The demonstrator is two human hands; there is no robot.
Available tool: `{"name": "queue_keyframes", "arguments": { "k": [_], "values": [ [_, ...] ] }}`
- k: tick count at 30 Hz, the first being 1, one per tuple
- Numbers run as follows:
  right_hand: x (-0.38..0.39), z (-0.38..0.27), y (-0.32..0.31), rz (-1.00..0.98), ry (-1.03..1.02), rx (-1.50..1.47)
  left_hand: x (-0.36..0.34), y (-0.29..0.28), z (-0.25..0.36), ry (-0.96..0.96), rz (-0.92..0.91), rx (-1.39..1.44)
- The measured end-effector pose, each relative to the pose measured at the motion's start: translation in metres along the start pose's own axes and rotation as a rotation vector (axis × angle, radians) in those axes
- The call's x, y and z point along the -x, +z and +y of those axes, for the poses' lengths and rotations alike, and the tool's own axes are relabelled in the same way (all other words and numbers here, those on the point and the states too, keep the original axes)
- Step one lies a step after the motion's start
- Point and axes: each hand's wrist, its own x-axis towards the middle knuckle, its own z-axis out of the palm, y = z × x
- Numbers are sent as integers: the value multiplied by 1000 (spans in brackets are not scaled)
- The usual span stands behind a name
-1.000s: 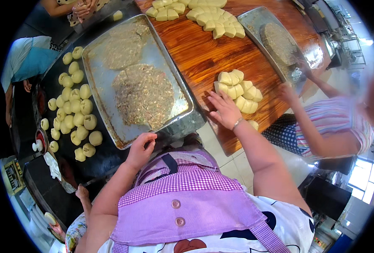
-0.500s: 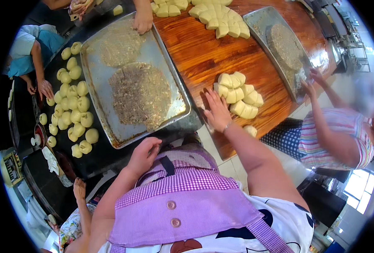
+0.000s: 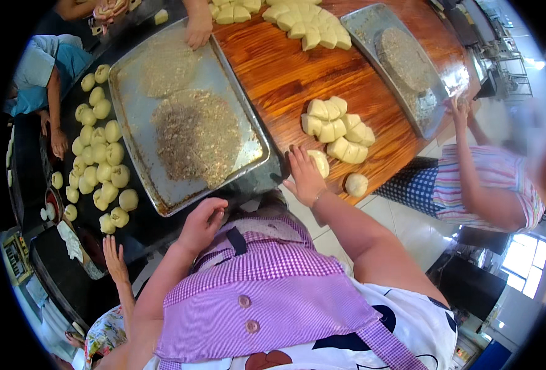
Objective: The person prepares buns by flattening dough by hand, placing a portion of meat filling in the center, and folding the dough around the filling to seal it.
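My right hand [image 3: 304, 174] lies at the near edge of the wooden table, its fingers stretched out and touching a pale dough piece [image 3: 319, 163]. Just beyond sits a cluster of cut dough pieces [image 3: 341, 127], and a lone dough ball [image 3: 356, 184] rests to the right. My left hand [image 3: 201, 224] hovers by the near edge of a metal baking tray [image 3: 173, 203], fingers loosely bent and apart, with nothing visible in them. On that tray are two mounds of crumbly filling, the nearer one [image 3: 196, 137] brownish and grainy.
Several round dough balls [image 3: 103, 154] stand on the dark surface left of the tray. A second tray [image 3: 430, 117] with filling lies at the right, near a person in stripes [image 3: 482, 185]. Co-workers' hands reach in at the left and top. More cut dough [image 3: 307, 23] is farther back.
My right hand has come back toward the table edge, and one dough piece now lies apart from the cluster beside it. My left hand's fingers have straightened slightly. The whole view has shifted a little.
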Motion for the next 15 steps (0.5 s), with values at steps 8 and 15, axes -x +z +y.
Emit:
{"name": "queue_keyframes", "arguments": {
  "k": [8,15],
  "values": [
    [29,12,15,-24,195,55,-1,-9,0,35,-38,-30],
    [33,-2,-5,-195,153,59,-7,-10,-6,63,-3,-69]
  ]
}}
